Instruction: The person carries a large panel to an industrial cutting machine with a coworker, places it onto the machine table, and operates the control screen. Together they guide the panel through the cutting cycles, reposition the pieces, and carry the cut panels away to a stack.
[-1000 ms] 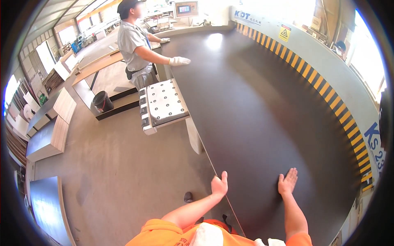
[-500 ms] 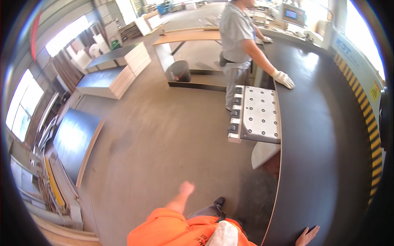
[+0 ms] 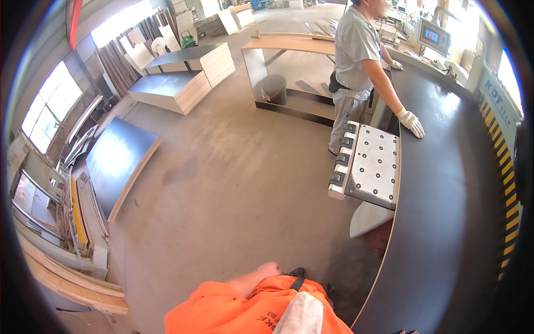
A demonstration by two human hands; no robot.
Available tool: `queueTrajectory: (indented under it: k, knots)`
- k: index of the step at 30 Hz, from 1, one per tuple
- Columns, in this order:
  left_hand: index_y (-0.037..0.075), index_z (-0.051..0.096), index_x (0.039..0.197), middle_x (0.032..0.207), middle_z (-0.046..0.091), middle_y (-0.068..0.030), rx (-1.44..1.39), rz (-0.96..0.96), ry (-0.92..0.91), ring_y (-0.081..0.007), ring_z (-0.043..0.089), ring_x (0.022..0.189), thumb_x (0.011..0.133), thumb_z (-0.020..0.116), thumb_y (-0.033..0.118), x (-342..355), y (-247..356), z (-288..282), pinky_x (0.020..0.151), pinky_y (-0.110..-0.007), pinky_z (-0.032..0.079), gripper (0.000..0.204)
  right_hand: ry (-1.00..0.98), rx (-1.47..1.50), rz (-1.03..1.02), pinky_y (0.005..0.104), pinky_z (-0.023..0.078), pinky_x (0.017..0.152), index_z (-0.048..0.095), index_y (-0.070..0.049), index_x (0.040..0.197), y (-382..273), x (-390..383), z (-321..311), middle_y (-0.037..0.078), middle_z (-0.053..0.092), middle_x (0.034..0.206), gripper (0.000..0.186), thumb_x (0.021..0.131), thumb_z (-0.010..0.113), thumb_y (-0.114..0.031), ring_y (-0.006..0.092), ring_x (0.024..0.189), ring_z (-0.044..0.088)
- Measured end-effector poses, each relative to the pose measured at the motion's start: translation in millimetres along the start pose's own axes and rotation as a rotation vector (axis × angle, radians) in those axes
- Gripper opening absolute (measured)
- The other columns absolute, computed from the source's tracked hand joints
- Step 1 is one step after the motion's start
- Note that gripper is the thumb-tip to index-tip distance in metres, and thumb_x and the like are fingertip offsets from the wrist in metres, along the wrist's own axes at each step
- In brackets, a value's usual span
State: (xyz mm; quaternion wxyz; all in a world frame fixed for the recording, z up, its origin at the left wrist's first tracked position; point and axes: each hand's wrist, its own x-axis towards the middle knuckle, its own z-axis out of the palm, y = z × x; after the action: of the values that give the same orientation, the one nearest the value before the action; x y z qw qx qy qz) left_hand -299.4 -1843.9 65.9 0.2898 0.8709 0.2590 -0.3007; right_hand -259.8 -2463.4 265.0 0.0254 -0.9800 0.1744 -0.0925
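A long dark board (image 3: 423, 222) lies along my right side, its pale edge facing the open floor. My right hand (image 3: 409, 332) is at the bottom edge of the view, with only its fingertips showing, apart and resting on the board. My left hand (image 3: 270, 269) is in front of my orange shirt (image 3: 222, 306), fingers curled in and nothing seen in them. Farther up the board, a co-worker in grey (image 3: 356, 61) lays a white-gloved hand (image 3: 410, 122) flat on its near edge; the other gloved hand (image 3: 396, 65) touches the far end.
A white support plate with black studs (image 3: 372, 161) adjoins the board. Yellow-and-black striped machine edging (image 3: 503, 167) runs along the right, below a control screen (image 3: 434, 37). A low bench (image 3: 289, 45) with a black bucket (image 3: 273, 90), board stacks (image 3: 183, 92) and a dark panel (image 3: 119, 161) stand leftward.
The view has shifted, so the scene sits farther right. My right hand has slid almost out of the bottom edge. My left hand has come in closer to my body.
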Motion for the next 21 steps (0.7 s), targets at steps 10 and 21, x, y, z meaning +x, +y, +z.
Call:
queueTrajectory:
  k: [10, 21]
  knots:
    - [0.004, 0.072, 0.102, 0.105, 0.07, -0.0192, -0.36, -0.032, 0.146, -0.0365, 0.066, 0.101, 0.088, 0.062, 0.042, 22, 40, -58, 0.088, -0.044, 0.052, 0.042, -0.007, 0.05, 0.06, 0.0514, 0.025, 0.116, 0.039, 0.009, 0.143, -6, -2, -7, 0.033, 0.035, 0.149, 0.073, 0.097, 0.051, -0.047, 0.046, 0.138, 0.034]
    - [0.004, 0.072, 0.105, 0.111, 0.068, -0.0204, -0.144, -0.054, -0.047, -0.0379, 0.065, 0.104, 0.085, 0.061, 0.04, -3, 9, -15, 0.092, -0.045, 0.052, 0.043, 0.001, 0.044, 0.091, 0.0493, 0.025, 0.117, 0.04, 0.006, 0.144, 14, -2, 10, 0.03, 0.035, 0.15, 0.072, 0.097, 0.05, -0.048, 0.0434, 0.139, 0.034]
